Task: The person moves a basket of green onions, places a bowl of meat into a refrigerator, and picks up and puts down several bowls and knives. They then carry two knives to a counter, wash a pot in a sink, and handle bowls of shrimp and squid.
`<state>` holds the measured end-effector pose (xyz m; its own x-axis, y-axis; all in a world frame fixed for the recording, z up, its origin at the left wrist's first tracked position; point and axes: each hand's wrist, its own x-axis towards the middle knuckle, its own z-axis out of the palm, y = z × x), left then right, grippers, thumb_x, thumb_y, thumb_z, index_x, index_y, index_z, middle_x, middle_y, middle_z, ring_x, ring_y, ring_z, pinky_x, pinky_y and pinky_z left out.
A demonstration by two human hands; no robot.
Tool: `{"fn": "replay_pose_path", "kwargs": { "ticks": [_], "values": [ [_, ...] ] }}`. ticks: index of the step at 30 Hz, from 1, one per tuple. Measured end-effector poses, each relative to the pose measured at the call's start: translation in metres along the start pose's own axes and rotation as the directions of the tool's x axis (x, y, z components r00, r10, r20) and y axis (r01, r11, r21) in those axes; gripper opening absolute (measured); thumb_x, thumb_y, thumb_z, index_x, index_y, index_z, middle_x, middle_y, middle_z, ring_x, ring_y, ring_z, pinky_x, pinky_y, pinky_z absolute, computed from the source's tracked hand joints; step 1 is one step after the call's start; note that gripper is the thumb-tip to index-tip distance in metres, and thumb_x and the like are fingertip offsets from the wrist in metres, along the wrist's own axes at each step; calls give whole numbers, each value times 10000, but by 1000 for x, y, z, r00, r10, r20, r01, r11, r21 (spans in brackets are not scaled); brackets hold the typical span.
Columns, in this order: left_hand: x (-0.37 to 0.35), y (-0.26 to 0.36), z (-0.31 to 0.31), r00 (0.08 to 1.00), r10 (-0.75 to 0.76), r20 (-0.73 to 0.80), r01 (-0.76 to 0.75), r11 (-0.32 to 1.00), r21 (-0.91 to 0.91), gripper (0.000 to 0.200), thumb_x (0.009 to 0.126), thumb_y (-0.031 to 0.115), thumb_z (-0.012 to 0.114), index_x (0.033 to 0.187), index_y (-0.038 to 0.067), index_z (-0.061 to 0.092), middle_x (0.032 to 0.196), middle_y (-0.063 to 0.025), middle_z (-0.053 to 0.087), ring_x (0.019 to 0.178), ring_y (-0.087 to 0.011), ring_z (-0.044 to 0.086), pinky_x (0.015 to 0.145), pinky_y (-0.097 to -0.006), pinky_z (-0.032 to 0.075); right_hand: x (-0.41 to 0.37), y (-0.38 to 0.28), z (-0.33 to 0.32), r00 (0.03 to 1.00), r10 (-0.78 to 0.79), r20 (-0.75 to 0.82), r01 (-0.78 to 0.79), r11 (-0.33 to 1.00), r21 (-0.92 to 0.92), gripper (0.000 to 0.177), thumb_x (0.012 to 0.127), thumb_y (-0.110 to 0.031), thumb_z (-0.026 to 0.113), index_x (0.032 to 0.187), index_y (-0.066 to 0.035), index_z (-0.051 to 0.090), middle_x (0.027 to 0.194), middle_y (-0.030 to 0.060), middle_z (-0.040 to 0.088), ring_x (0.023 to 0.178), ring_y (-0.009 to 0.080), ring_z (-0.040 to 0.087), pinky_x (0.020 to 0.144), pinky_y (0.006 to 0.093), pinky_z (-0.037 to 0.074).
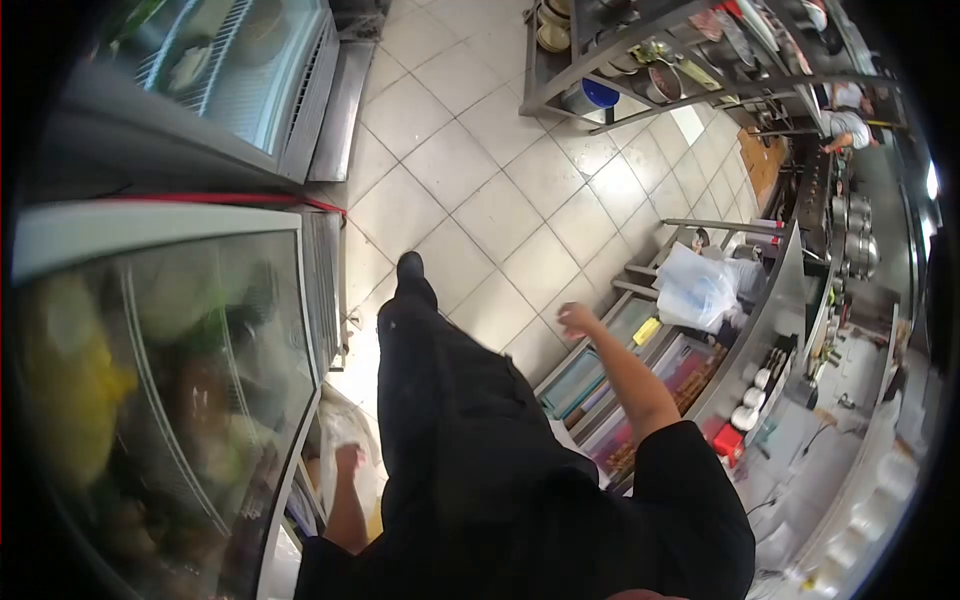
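Note:
My left hand (349,458) hangs low beside my left leg, close to the glass-door fridge (312,300) and a clear plastic bag (345,425). It is small and blurred, so its fingers do not show clearly. On the other side, my right hand (577,320) is held out from my bent arm, above the floor tiles and beside a low unit of drawers or trays (610,335). Its fingers are loosely curled, with nothing visible in them. Neither hand appears to touch anything.
A second fridge (235,75) stands ahead on the left. Tiled floor (480,200) runs forward. A metal rack (565,85) holds bowls and a blue tub (598,94). White plastic bags (695,288) lie on the right-hand unit. A person (846,128) stands at the far right.

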<state>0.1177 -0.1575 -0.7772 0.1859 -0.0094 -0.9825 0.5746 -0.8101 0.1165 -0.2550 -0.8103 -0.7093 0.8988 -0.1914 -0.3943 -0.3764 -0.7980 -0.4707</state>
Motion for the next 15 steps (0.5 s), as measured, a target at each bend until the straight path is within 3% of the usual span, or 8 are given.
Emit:
{"fn": "replay_pose_path", "kwargs": {
  "ticks": [1,2,3,4,7,9,13,15],
  "values": [
    [-11,59,3,811,577,99,-538,668,514,212,860,166,478,794,36,632,780,-65,618,654,-164,594,460,-289,452,-1,9,-43,831,523,187,-553,746,371,173,806,-171,563,948,-86,613,653,112,626,486,183,598,433,330,502],
    [-52,151,35,951,289,-110,-276,954,117,209,866,168,496,832,23,643,799,-48,622,669,-167,590,547,-297,470,2,28,-77,406,754,516,-856,117,503,175,835,-204,555,960,-90,599,665,129,619,471,195,577,433,378,493],
    [-53,203,50,854,512,-90,-494,854,160,203,861,223,513,876,44,608,731,-28,579,602,-133,539,509,-284,427,-7,97,-76,552,627,550,-672,-56,739,198,843,-210,546,988,-79,579,700,133,621,499,208,580,476,382,503],
    [-76,278,74,871,490,-35,-490,872,-9,222,880,231,514,943,38,603,784,-39,600,682,-133,562,585,-272,443,-19,158,-62,689,506,518,-435,-283,855,222,851,-216,538,1015,-67,558,734,138,622,528,221,583,519,387,513],
    [-153,420,133,842,539,7,-531,832,-158,257,904,235,512,1037,26,580,843,-50,620,771,-131,587,665,-256,458,41,195,-131,440,832,336,-134,-309,941,326,861,-227,533,1119,-32,496,863,155,603,704,257,596,635,399,528],
    [-156,495,181,758,652,-16,-647,748,-151,251,910,205,508,1057,9,563,859,-52,618,788,-129,589,676,-251,459,105,243,-175,396,830,393,-19,-420,907,442,857,-251,546,1224,-37,422,1062,203,529,916,300,551,766,441,509],
    [-165,534,238,795,578,-183,-590,807,-10,194,869,96,545,1041,9,567,879,-52,622,801,-127,588,689,-243,458,225,396,-182,448,801,397,148,-505,850,639,834,-345,585,1323,-42,307,1227,250,387,987,363,503,828,481,486],
    [-158,510,260,884,337,-323,-399,905,-147,200,844,136,578,1013,31,560,828,-35,623,763,-121,595,660,-230,449,250,478,-157,407,821,401,268,-527,807,814,804,-440,616,1379,-53,189,1280,259,305,1004,397,472,863,515,464]
  ]
}}
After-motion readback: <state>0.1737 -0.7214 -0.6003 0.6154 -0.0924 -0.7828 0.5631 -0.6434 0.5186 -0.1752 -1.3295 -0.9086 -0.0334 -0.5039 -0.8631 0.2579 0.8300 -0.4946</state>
